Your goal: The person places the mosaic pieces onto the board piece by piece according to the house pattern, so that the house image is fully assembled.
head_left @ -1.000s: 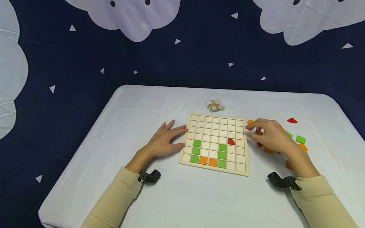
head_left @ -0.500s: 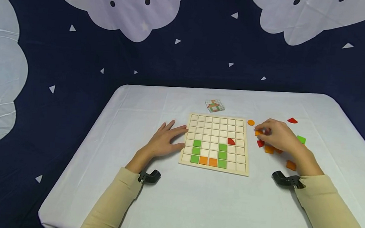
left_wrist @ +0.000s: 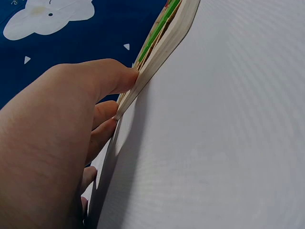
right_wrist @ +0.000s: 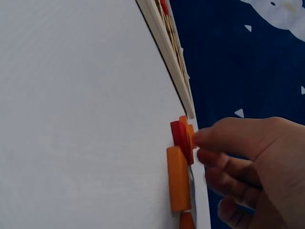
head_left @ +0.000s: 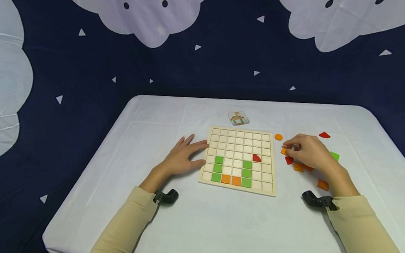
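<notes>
Spread left hand (head_left: 181, 156) touches grid board (head_left: 238, 147), curled right hand (head_left: 308, 151) orange tile (head_left: 283, 151) — grip unclear; only head view shows mid-frame pattern card (head_left: 238, 118).

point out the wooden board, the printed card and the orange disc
wooden board (head_left: 238, 147), head view, a bare square
printed card (head_left: 239, 118), head view, middle of its face
orange disc (head_left: 278, 137), head view, middle of its top

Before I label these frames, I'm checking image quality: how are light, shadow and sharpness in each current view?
Head view: bright, fairly even, board clear; left wrist view: dimmer, soft shadow on the cloth along the board; right wrist view: dim too, right hand slightly soft.
</notes>
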### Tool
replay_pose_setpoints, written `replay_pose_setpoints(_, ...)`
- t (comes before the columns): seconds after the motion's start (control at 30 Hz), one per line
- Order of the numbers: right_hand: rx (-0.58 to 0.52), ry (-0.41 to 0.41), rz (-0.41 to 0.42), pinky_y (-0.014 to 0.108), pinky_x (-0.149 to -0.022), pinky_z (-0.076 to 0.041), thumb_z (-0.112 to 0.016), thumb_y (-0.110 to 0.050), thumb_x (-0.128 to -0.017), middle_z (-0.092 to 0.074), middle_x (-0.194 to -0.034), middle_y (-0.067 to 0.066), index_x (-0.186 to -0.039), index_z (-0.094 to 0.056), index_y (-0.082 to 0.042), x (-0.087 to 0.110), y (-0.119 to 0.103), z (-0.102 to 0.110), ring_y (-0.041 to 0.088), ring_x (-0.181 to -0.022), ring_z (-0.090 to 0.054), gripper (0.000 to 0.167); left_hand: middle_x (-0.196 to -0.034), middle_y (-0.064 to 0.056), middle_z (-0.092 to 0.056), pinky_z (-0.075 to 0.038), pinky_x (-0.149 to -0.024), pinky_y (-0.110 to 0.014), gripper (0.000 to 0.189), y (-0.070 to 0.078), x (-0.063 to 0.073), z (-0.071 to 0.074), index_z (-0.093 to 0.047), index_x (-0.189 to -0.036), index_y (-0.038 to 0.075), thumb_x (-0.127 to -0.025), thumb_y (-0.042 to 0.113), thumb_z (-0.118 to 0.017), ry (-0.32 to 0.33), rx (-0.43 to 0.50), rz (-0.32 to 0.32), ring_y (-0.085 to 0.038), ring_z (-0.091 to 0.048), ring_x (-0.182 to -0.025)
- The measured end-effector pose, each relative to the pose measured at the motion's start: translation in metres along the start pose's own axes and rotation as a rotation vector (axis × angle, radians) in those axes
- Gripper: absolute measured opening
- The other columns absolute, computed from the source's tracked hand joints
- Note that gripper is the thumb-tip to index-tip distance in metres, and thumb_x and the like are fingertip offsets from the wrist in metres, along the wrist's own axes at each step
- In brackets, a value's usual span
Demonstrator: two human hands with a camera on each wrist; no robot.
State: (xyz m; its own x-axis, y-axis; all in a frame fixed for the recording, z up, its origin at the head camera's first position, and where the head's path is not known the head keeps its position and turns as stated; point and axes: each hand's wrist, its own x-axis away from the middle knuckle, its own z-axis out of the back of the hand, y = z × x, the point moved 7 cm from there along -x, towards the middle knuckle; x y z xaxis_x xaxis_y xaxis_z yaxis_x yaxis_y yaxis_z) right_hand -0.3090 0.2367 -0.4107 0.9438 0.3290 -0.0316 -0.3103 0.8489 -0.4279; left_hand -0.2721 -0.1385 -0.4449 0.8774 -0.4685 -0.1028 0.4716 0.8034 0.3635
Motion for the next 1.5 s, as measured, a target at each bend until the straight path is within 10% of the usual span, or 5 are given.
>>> replay_pose_setpoints(0.73,0.059,-0.047,-0.030,0.032,-0.055,-0.039,-0.075,-0.032,-0.079,-0.064,-0.094,0.000,-0.108,-0.075,-0.013,-0.006,-0.007,-0.002,0.019,-0.073,-0.050,0.035,-0.150,0.017,-0.033,0.000,-0.116,-0.044,0.060,-0.003,0.002,0.003,-0.045,-0.145,0.031,-0.090,0.054,-0.053,-0.001,-0.007,0.003,-0.024,-0.011,-0.145)
replay_pose_setpoints(1.17,-0.008,0.021,0.093,0.030,-0.051,-0.036,-0.077,-0.028,-0.077,-0.057,-0.084,-0.001,-0.107,-0.075,-0.015,-0.007,-0.032,-0.009,0.016,-0.062,-0.047,0.032,-0.150,0.017,-0.033,-0.001,-0.116,-0.045,0.060,0.000,0.001,0.002,-0.045,-0.145,0.030,-0.090,0.054,-0.054,-0.011,0.001,0.000,-0.025,-0.011,-0.145)
replay_pose_setpoints(1.4,-0.029,0.004,0.149,0.035,-0.066,-0.039,-0.077,-0.028,-0.078,-0.058,-0.073,-0.007,-0.105,-0.075,-0.017,-0.008,-0.046,-0.019,0.026,-0.097,-0.058,0.029,-0.150,0.018,-0.033,0.000,-0.116,-0.044,0.060,0.003,0.000,0.000,-0.045,-0.145,0.031,-0.090,0.054,-0.054,-0.025,-0.004,0.009,-0.023,-0.010,-0.145)
replay_pose_setpoints(1.5,-0.038,0.016,0.173,0.031,-0.057,-0.038,-0.079,-0.027,-0.076,-0.060,-0.082,-0.010,-0.104,-0.076,-0.019,-0.012,-0.053,-0.021,0.016,-0.071,-0.054,0.030,-0.150,0.018,-0.033,0.000,-0.116,-0.043,0.060,0.002,0.001,0.001,-0.045,-0.145,0.031,-0.090,0.054,-0.054,-0.019,-0.007,0.014,-0.023,-0.010,-0.145)
